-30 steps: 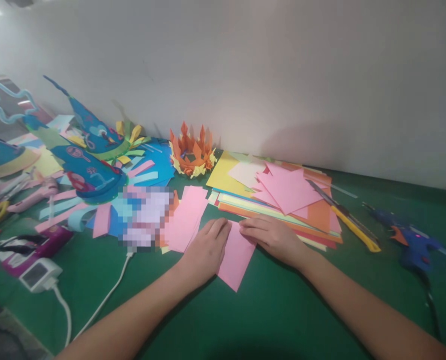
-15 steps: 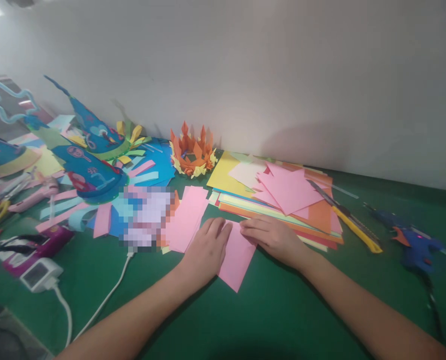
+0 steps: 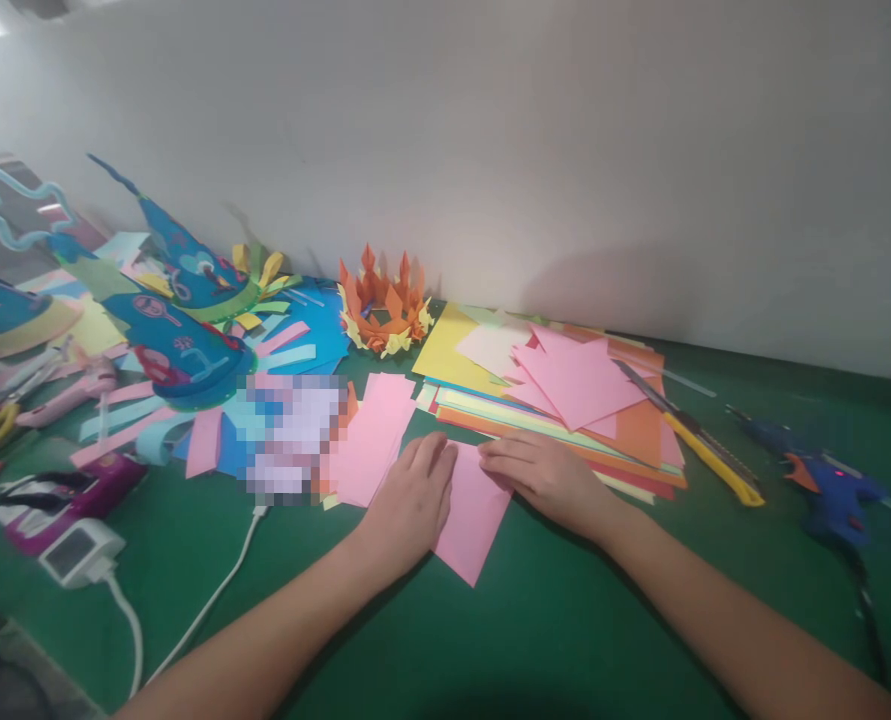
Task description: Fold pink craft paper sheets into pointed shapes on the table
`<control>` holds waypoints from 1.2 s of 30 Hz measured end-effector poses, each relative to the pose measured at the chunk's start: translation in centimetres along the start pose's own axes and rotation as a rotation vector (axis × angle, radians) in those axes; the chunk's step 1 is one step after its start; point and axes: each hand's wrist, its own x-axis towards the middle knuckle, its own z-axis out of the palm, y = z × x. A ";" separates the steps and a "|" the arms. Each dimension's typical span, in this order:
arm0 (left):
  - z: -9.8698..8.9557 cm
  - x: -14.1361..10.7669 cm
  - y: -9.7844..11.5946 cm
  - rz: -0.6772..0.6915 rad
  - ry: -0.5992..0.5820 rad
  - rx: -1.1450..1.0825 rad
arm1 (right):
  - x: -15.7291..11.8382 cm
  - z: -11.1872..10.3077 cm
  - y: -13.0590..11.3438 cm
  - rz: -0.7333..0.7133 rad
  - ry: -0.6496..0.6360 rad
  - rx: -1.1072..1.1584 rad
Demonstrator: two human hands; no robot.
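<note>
A: What are the hands on?
B: One smooth pink sheet (image 3: 472, 530), flat on the green surface (image 3: 535, 640), turned cornerwise between the forearms. The left hand (image 3: 407, 500) covers its left side; the right hand (image 3: 542, 475) touches its upper right edge
A: And the fingers?
B: Slightly bent and close together on both; whether they pinch the sheet or only press it, I can't tell
A: Anything different from a second ago?
B: The left fingertips sit a little farther left, so the gap between the hands is wider; the right hand stays put
A: Count what's around?
B: Three blue cone hats (image 3: 190, 350), one spiky orange paper crown (image 3: 379, 328), one layered pile of coloured paper (image 3: 632, 430), one slim yellow cutter (image 3: 717, 464) and one blue glue gun (image 3: 831, 490)
</note>
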 end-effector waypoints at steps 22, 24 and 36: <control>-0.7 0.5 -0.3 0.080 -0.118 0.121 | 0.0 -0.3 0.2 -0.036 -0.002 -0.028; -0.7 0.4 -0.3 0.084 -0.128 0.135 | 0.1 -0.4 0.1 -0.034 -0.008 -0.018; -0.5 0.6 -0.1 0.071 -0.116 0.166 | 1.2 0.6 -1.0 0.189 -0.082 -0.031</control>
